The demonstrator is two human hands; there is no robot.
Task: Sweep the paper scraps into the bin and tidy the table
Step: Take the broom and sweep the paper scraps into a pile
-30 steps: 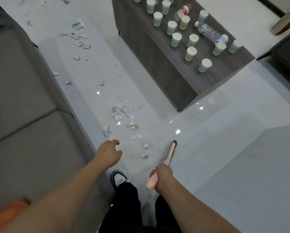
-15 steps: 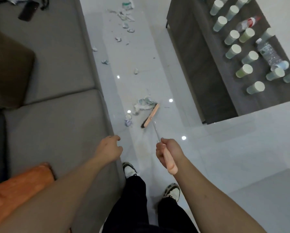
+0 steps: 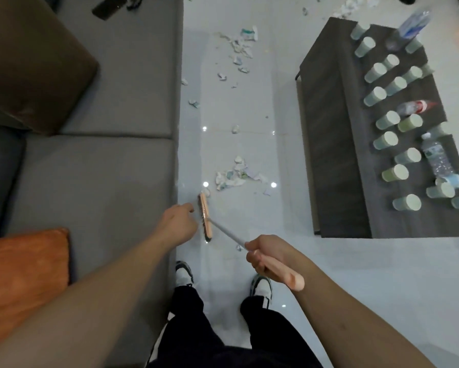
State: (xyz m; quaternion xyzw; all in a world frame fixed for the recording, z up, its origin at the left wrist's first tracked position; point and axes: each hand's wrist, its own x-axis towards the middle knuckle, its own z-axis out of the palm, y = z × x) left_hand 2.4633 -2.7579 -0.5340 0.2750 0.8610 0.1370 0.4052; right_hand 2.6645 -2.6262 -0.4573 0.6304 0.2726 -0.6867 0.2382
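Paper scraps (image 3: 232,176) lie heaped on the pale floor (image 3: 249,261) between the grey sofa (image 3: 95,181) and the dark low table (image 3: 337,144), just beyond the head of a broom (image 3: 205,220); more scraps trail up the floor toward the top of the view. The right hand (image 3: 266,257) is curled tight round the broom's peach-coloured grip, whose rounded end sticks out below the fist, while the thin pale shaft runs up and to the left to the brush head. The head rests on the floor close to the sofa's edge, with one small scrap touching its far end. The left hand (image 3: 179,224) hangs just beside the brush head with fingers loosely bent, holding nothing; whether it touches the broom cannot be told. The table carries rows of paper cups (image 3: 387,140) and some plastic bottles (image 3: 435,155). An orange cushion (image 3: 23,272) sits on the sofa at lower left, a brown one (image 3: 31,65) above.
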